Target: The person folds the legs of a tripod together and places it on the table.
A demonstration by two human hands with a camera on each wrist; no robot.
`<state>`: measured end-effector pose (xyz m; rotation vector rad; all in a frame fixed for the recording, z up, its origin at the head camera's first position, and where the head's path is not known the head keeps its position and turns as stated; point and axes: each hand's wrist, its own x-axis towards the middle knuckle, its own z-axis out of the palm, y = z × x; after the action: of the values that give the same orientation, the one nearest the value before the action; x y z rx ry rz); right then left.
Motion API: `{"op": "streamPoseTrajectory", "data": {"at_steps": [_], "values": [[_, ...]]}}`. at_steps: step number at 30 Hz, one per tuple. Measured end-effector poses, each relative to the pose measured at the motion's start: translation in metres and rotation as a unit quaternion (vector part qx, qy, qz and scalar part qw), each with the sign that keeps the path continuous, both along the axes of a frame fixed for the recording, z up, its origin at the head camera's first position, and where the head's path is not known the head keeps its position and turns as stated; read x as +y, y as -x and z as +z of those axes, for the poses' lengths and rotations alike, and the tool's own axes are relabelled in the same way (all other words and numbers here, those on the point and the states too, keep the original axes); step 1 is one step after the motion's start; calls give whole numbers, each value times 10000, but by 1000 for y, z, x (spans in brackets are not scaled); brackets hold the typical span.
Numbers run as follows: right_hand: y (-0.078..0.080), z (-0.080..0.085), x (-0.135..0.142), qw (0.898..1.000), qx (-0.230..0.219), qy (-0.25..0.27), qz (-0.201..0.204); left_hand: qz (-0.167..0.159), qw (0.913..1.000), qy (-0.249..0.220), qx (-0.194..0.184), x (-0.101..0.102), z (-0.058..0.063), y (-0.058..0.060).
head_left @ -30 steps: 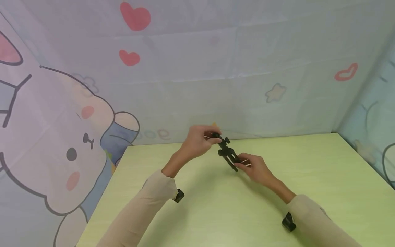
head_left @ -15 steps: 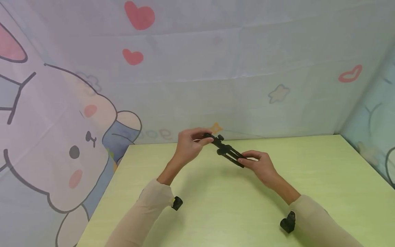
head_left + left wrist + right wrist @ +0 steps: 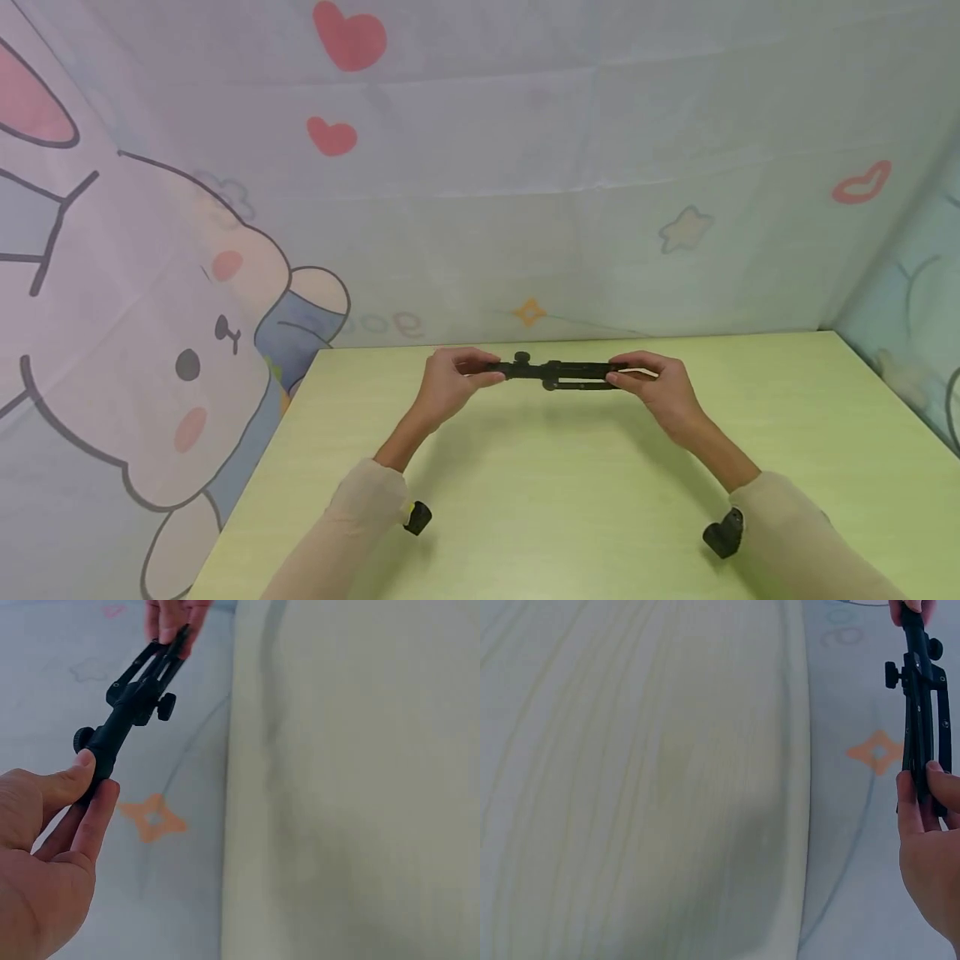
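A small black tripod (image 3: 546, 372) with folded legs and round knobs is held level above the table, between both hands. My left hand (image 3: 448, 388) pinches its post end with thumb and fingers. At the opposite end, my right hand (image 3: 663, 392) grips the leg tips. Up close in the left wrist view, the tripod (image 3: 118, 729) shows a knob beside the left thumb and another near the leg joint. From the right wrist, the tripod's legs (image 3: 922, 735) appear bunched nearly together, with the right fingers (image 3: 907, 806) around their tips.
A pale yellow-green table (image 3: 540, 500) lies below the hands. Behind it hangs a printed cloth (image 3: 525, 167) with hearts and a rabbit. Small black devices (image 3: 417, 517) sit at both sleeves.
The tripod has turned from a steep slant to level. My left hand has moved left and down, while my right hand has moved right. The head view has shifted slightly.
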<state>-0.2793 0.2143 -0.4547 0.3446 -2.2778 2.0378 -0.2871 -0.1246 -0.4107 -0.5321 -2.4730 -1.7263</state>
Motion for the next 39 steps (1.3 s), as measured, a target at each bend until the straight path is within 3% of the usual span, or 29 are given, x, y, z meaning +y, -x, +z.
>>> {"op": "streamPoseTrajectory", "data": {"at_steps": [7, 20, 32, 39], "values": [[-1, -3, 1, 9972, 178, -720, -69, -51, 9990, 377, -250, -1, -25, 2], [-1, -27, 4, 9786, 621, -1955, 166, -301, 9929, 1129, -238, 5, -52, 3], [-4, -33, 2, 9705, 1029, -2154, 348, -501, 9901, 1292, -204, 6, -60, 1], [-7, -33, 1, 9585, 1507, -2361, 534, -662, 9875, 1430, -104, 6, -62, -2]]}}
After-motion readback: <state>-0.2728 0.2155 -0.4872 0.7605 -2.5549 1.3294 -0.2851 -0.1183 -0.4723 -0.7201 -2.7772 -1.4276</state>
